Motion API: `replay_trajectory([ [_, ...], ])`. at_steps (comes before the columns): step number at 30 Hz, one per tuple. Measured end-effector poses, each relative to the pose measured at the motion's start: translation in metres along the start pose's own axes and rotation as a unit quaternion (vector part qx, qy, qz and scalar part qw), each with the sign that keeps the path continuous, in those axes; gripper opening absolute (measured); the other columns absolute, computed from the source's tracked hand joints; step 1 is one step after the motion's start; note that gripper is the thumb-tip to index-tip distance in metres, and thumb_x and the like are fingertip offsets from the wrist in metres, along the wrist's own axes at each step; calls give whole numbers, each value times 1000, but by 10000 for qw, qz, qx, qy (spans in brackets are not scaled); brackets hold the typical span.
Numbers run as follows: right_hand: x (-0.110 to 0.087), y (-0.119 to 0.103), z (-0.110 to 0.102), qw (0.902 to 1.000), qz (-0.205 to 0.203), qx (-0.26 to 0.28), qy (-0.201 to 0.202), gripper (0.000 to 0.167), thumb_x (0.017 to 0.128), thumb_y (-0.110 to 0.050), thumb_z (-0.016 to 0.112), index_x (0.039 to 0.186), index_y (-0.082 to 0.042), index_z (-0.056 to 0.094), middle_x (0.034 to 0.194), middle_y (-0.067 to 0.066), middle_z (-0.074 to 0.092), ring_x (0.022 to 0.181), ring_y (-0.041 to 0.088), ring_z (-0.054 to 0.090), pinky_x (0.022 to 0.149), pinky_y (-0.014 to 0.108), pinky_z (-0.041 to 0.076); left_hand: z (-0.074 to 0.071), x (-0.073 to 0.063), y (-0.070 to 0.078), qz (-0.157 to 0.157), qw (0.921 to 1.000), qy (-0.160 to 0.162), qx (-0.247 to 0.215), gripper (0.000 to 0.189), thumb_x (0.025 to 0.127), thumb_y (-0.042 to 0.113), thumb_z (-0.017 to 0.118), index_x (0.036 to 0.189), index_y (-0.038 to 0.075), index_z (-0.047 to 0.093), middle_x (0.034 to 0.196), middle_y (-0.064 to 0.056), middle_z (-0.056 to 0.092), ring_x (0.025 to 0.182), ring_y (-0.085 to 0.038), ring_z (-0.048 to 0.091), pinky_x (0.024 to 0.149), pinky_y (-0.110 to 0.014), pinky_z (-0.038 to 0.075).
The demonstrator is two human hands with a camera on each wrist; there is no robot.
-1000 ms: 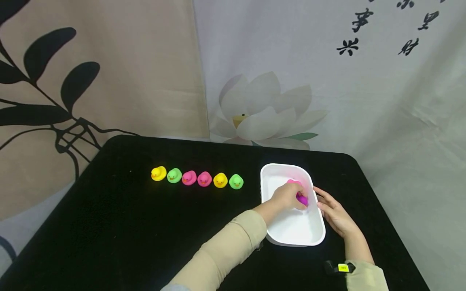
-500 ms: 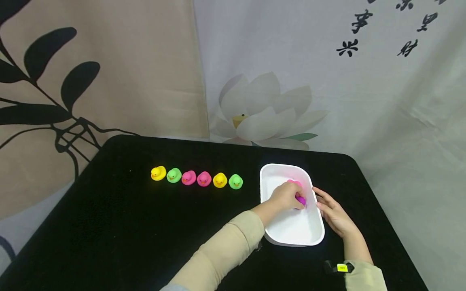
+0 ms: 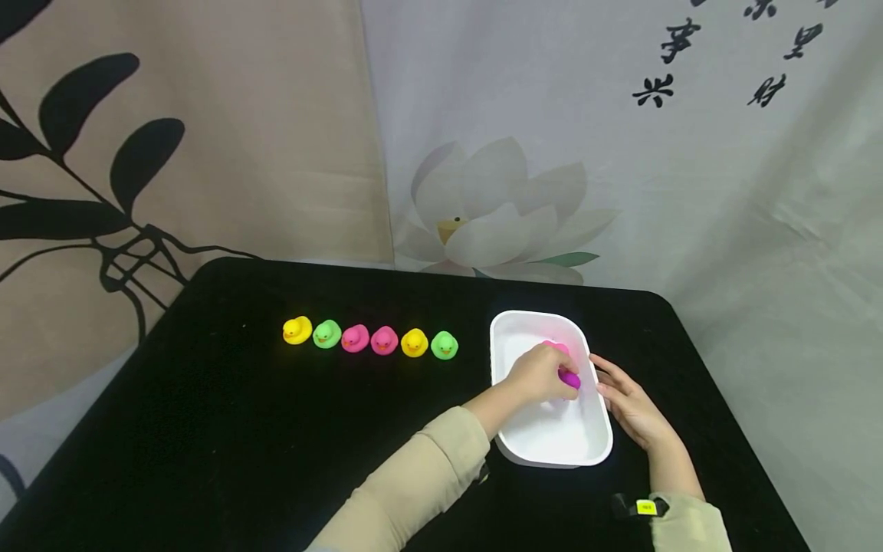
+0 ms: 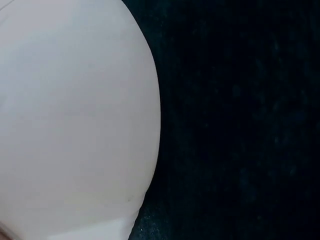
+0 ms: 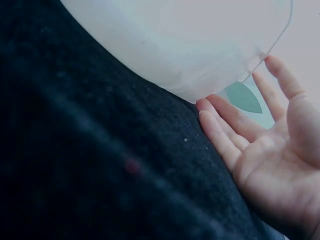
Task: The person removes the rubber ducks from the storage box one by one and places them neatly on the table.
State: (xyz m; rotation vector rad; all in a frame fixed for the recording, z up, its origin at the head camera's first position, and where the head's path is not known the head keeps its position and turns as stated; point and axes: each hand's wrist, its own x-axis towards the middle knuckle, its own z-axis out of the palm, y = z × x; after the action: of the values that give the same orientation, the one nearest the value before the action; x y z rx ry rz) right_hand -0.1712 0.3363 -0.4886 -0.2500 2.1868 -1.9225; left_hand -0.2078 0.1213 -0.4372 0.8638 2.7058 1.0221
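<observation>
My left hand reaches into a white plastic box on the table. Its curled fingers and thumb hold a purple rubber duck, mostly covered by the hand. Just beyond the fingers, part of a pink toy shows in the box. My right hand is at the box's right side; in the right wrist view its nearly straight fingers touch the outer wall of the box. The left wrist view shows only the box wall and the dark tabletop, with no fingers visible.
Left of the box, several rubber ducks stand in a row: a yellow duck, a green duck, a pink duck and others. They rest on a black-covered table. Behind the table hangs a printed curtain.
The left forearm has shifted slightly to the left while the hand stays inside the box on the purple rubber duck. The right hand keeps its place; the whole view has drifted slightly.
</observation>
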Motion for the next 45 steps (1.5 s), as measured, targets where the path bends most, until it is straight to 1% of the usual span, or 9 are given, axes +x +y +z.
replay_trajectory([
  [6, 0, -1, -1, 9999, -10, 97, -34, 49, 100, -12, 49, 147, -9, 34, 125, -3, 51, 105, 12, 61, 83, 31, 51, -4, -7, 2, 376, 9989, 179, -195, 30, 74, 28, 83, 102, 19, 75, 88, 17, 65, 84, 2, 50, 70, -8, 38],
  [10, 0, -3, 1, 10000, 0, 78, -37, 50, 100, -12, 50, 147, -9, 33, 127, 1, 50, 104, 12, 61, 82, 32, 52, -7, -12, 2, 591, 9972, 317, -327, 31, 74, 27, 83, 102, 19, 75, 90, 16, 64, 86, 1, 49, 73, -8, 38],
  [17, 1, -1, 0, 10000, -34, 27, -56, 50, 101, -12, 48, 147, -8, 32, 130, 8, 47, 105, 12, 61, 82, 32, 51, -17, -24, 1, 996, 9910, 716, -537, 34, 72, 24, 83, 105, 17, 75, 97, 11, 67, 92, -2, 50, 78, -8, 38],
  [22, 2, 2, -1, 9999, -131, -6, -108, 50, 101, -10, 46, 148, -6, 30, 129, 9, 46, 105, 14, 61, 83, 32, 51, -25, -31, 0, 1118, 9867, 933, -722, 37, 71, 22, 84, 106, 16, 74, 105, 6, 68, 94, -4, 50, 79, -10, 39],
  [26, 2, 2, 0, 9998, -150, -38, -91, 50, 101, -10, 46, 147, -5, 29, 131, 13, 45, 106, 14, 61, 83, 31, 51, -33, -37, -2, 1205, 9819, 1103, -953, 36, 71, 18, 83, 106, 13, 74, 106, 4, 68, 93, -5, 50, 78, -15, 45],
  [31, 2, 1, 2, 9999, -87, -37, -61, 50, 101, -11, 47, 148, -5, 29, 135, 23, 41, 106, 13, 60, 85, 29, 50, -45, -48, -7, 1145, 9781, 1195, -1263, 37, 71, 14, 83, 107, 13, 74, 107, 4, 68, 98, -7, 51, 79, -21, 48],
  [35, 2, 1, 3, 9999, 4, -94, 48, 52, 100, -12, 49, 147, -5, 30, 137, 26, 39, 106, 12, 61, 84, 30, 50, -57, -57, -12, 979, 9765, 1214, -1487, 37, 72, 12, 82, 108, 13, 74, 106, 6, 67, 99, -6, 51, 76, -20, 50],
  [40, 2, 0, 4, 9997, 85, -141, 154, 54, 99, -12, 51, 147, -3, 29, 139, 32, 34, 105, 11, 61, 84, 30, 50, -72, -67, -19, 940, 9713, 1402, -1676, 35, 72, 8, 81, 106, 11, 73, 101, 8, 66, 99, -7, 50, 74, -19, 51],
  [45, 2, 0, 3, 9997, 97, -136, 161, 54, 99, -12, 51, 148, -3, 28, 141, 35, 31, 104, 11, 60, 83, 29, 51, -84, -75, -28, 798, 9695, 1444, -1813, 36, 72, 7, 80, 107, 11, 73, 104, 6, 65, 98, -9, 49, 72, -20, 52],
])
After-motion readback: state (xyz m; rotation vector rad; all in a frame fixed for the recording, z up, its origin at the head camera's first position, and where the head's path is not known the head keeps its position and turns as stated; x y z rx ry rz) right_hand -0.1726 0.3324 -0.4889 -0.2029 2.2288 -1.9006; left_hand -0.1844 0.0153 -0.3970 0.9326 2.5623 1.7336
